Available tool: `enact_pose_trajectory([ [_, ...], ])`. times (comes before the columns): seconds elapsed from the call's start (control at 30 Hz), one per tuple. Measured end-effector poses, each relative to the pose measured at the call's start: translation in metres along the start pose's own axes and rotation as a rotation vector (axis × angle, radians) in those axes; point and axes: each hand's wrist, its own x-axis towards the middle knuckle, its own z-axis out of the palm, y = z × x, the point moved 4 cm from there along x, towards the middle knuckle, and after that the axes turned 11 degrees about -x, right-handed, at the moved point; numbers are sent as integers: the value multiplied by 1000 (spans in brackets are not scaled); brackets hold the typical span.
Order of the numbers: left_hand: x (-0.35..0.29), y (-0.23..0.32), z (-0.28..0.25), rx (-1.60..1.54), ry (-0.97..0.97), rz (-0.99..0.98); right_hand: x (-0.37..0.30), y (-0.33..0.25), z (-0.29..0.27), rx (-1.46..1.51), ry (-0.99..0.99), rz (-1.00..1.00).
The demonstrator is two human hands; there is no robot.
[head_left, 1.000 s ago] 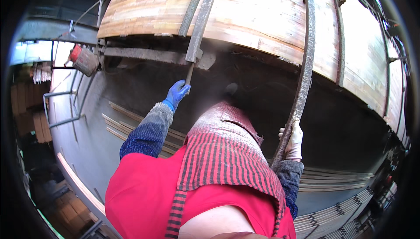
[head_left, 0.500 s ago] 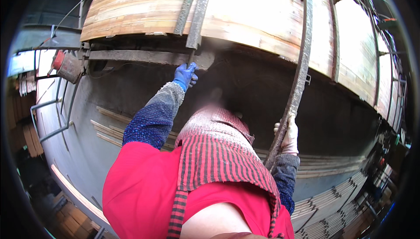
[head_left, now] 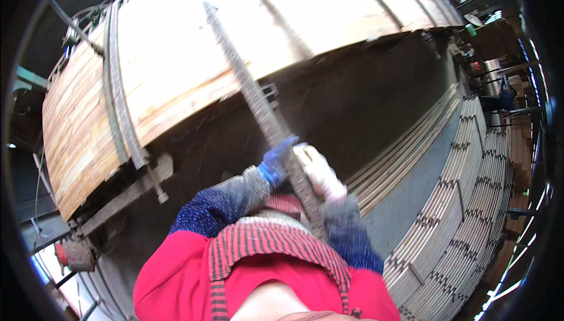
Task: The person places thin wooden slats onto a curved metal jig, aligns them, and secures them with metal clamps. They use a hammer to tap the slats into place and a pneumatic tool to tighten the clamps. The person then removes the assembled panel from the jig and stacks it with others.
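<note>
Metal bar [head_left: 248, 93] gripped in 2 gloved hands, left hand [head_left: 277, 162] along its left side, right hand [head_left: 319, 173] along its right, about equally near; long axis slanting up-left from grip, across wooden panel [head_left: 170, 51].

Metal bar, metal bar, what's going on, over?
Left hand and right hand holding metal bar. Bar slanting. Possibly in its way: wooden panel behind upper end.

Left hand [head_left: 276, 165] and right hand [head_left: 320, 174] close together, both forearms [head_left: 234, 195] angled inward.
</note>
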Motion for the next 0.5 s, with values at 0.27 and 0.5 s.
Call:
enact_pose_trajectory([
  [0.27, 68, -91, 70, -302, 282, -60, -242, 273, -120, -845, 347, 212],
  [0.5, 139, -173, 172, -178, 158, -117, -184, 464, -166, -598, 35, 342],
])
